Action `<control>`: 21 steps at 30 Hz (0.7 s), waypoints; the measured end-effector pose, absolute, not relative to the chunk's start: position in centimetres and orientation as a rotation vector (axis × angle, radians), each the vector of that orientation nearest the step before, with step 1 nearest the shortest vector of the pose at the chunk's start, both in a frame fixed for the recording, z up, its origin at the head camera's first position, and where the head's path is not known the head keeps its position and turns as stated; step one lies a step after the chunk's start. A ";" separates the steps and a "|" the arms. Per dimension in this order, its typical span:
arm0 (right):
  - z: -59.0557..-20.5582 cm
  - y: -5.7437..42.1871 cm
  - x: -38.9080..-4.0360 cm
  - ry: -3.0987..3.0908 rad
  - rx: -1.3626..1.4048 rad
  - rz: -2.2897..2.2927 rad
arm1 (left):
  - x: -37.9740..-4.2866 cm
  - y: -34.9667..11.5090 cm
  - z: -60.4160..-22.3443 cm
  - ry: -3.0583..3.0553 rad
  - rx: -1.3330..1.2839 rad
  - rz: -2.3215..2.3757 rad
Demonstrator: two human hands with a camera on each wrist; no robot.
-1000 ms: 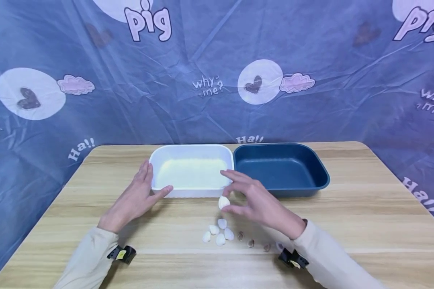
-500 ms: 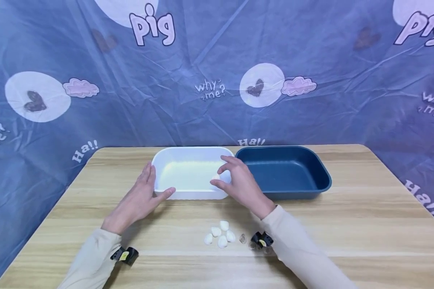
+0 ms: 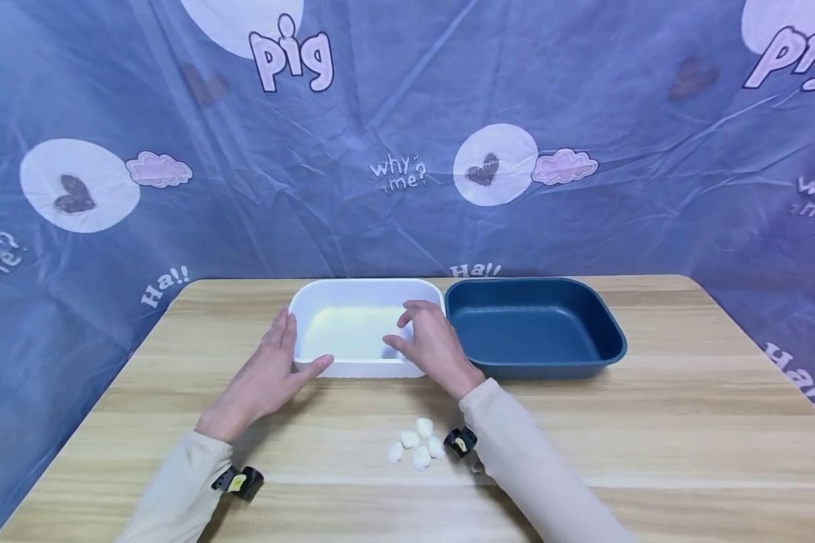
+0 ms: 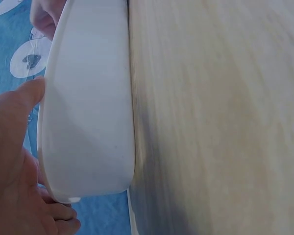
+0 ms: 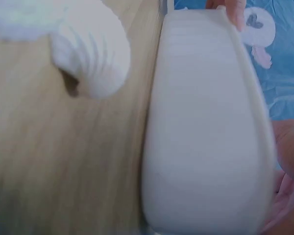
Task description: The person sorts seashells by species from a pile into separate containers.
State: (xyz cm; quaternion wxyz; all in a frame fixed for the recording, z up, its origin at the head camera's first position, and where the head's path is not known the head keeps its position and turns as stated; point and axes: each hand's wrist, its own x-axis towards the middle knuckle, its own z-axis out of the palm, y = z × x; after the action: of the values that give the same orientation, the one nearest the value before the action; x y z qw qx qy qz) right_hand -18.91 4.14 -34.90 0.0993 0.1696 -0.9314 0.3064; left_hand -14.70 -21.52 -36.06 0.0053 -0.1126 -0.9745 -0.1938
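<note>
The white plastic basin [image 3: 360, 368] stands at the back of the wooden table. My left hand [image 3: 261, 381] rests at its front left corner, fingers along the side wall and thumb on the front rim. My right hand [image 3: 429, 343] reaches over the front right rim into the basin, thumb and forefinger apart with no shell showing between them. Below the thumb lies a small dark shadow. Several white seashells [image 3: 422, 458] lie on the table in front of the basin; a ribbed shell [image 5: 93, 54] looms large in the right wrist view.
A dark blue basin [image 3: 530, 332] adjoins the white one on its right. One small brownish piece [image 3: 476, 467] shows beside my right sleeve, which covers that part of the table. A blue printed cloth [image 3: 353, 211] hangs behind.
My right hand has carried a white shell from the table up and left into the white basin, and its fingers have parted. The left hand has kept its place at the corner.
</note>
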 end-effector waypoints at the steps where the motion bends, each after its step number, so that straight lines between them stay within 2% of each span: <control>1: -34.9 4.0 -19.1 -2.765 0.488 0.908 | -14.7 -21.6 -36.0 -3.050 -0.352 -0.604; 11: -35.0 3.9 -20.1 -2.711 0.500 0.883 | -15.2 -21.6 -36.0 -3.050 -0.372 -0.624; 21: -32.7 6.9 -19.1 -2.631 0.640 0.958 | -16.0 -22.1 -36.2 -3.056 -0.378 -0.619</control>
State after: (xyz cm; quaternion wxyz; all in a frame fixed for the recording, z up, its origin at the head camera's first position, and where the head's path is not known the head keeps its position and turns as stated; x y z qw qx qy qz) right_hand -19.07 6.87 -32.68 0.1340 0.2209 -0.9077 0.3306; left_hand -15.96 -22.06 -36.24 0.0003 -0.1203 -0.9730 -0.1970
